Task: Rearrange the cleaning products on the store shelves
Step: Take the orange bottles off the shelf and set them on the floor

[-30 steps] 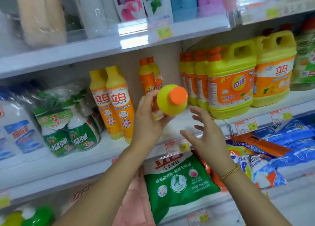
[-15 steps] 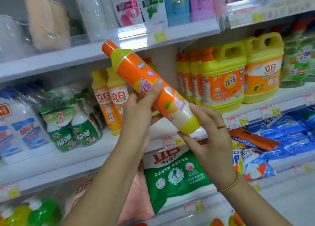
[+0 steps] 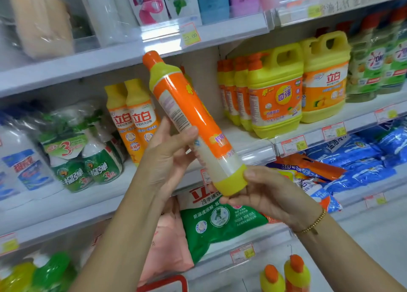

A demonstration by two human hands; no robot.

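Left hand [image 3: 167,157] holds bottle [image 3: 184,106] before shelf [image 3: 251,140]

Both arms are up in front, bare forearms rising from the bottom edge and converging. The left hand [image 3: 167,157] sits higher, thumb laid across the front of the bottle [image 3: 187,106], fingers wrapped behind it (mostly hidden from here). The right hand [image 3: 271,194] is lower and to the right, palm turned upward, thumb pressed on the side of the bottle's base, fingers curled beneath it. A gold bracelet [image 3: 312,224] rings the right wrist. The two hands are close but not touching.
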